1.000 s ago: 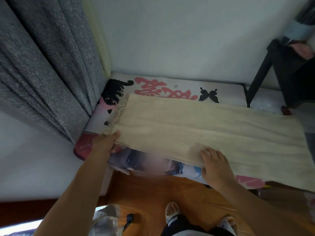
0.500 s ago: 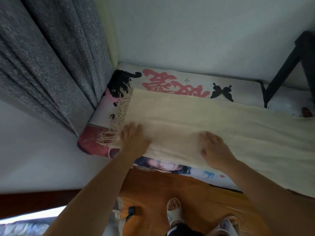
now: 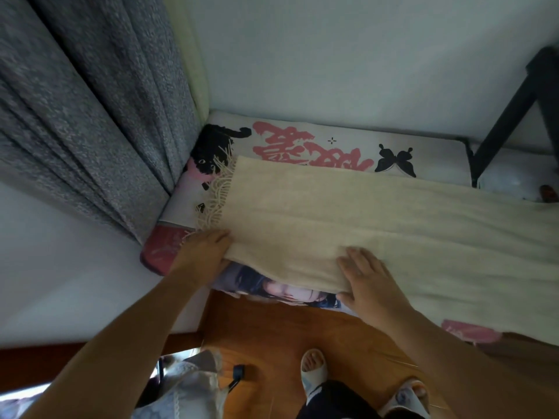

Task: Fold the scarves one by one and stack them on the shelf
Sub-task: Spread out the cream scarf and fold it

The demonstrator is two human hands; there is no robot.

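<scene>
Cream scarf [image 3: 348, 219], left hand [image 3: 205, 252] now back at its corner.

cream scarf [image 3: 348, 225] flat on printed cushion [image 3: 317, 143]; left hand [image 3: 205, 252], right hand [image 3: 367, 279] at near edge.

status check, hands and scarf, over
Left hand holds cream fringed scarf's near corner. Right hand flat on its near edge. Scarf spread over printed cushion. Nothing in the way.
</scene>
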